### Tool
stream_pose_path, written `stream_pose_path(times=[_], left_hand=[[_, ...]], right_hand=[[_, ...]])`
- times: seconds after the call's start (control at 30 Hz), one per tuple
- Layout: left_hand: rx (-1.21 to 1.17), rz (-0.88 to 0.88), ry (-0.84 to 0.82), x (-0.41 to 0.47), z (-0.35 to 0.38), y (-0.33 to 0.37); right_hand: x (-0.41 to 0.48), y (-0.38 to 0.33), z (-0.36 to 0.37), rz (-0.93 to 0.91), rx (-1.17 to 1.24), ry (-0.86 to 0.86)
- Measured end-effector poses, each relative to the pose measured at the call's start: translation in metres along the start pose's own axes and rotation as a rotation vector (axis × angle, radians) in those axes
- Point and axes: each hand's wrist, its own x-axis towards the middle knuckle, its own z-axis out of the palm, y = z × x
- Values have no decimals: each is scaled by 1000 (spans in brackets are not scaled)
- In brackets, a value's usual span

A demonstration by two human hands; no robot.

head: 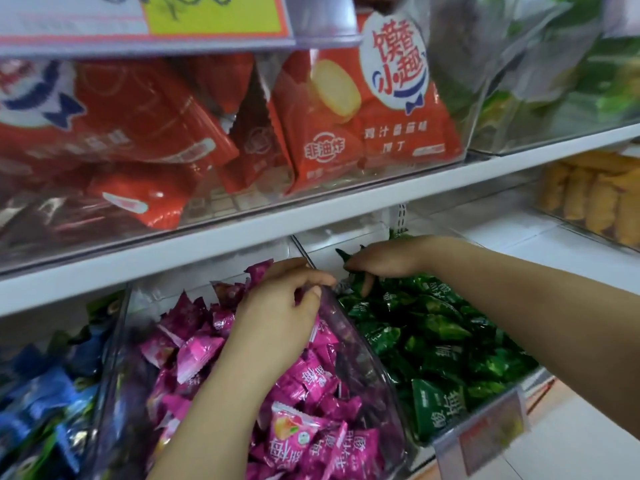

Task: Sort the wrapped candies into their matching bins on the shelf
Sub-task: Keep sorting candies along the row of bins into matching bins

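Pink candies (311,441) fill the near bin, where the left hand (280,306) curls its fingers at the clear divider (349,341) (pinching what, I cannot tell). The right hand (384,261) grips green candies (433,327) in their bin. Sorting looks midway; next probably comes dropping strays into the matching bin.

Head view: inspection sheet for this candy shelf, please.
Surface: white shelf; a clear divider stands between pink and green.
Job's things: blue candies left, pink candies middle, green candies right.
Clutter: one pale peach-print candy among the pink.
Grippers: left hand curled over the pink candies at the divider, hold unclear; right hand appears to grip a green candy.
Cables: nothing seen.
Surroundings: red snack packs above, yellow packs right, price tag at front.
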Motion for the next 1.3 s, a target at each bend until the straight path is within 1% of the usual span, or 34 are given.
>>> stream_pose_path(times=[0.1,0.27,0.4,0.5,0.63,0.73,0.83,0.9,1.0,1.17,1.3], left_hand=[[-18,-3,0,1,1,-1],[-14,-4,3,1,0,-1],[-16,-8,-8,1,-1,-1],[-69,-15,-8,0,-1,-2],[-81,-12,-20,-2,-1,-2],[-81,-16,-29,-2,-1,0],[-86,-25,-34,-2,-1,2],[-78,-32,-40,-2,-1,3],[-67,-41,-43,-1,-1,3],[-44,-29,-42,-1,0,3],[-7,-18,-60,-2,2,3]], right_hand=[[15,-4,-6,8,-55,-29],[36,-2,-4,-54,-120,1],[53,-2,2,-40,-170,5],[61,-3,5,-50,-243,50],[62,-5,8,-56,-295,114],[68,-2,13,-32,-370,205],[74,4,18,-28,-395,306],[74,9,17,-57,-374,346],[61,12,9,-117,-275,376],[19,8,-15,-193,-71,400],[-19,7,-14,-227,95,476]])
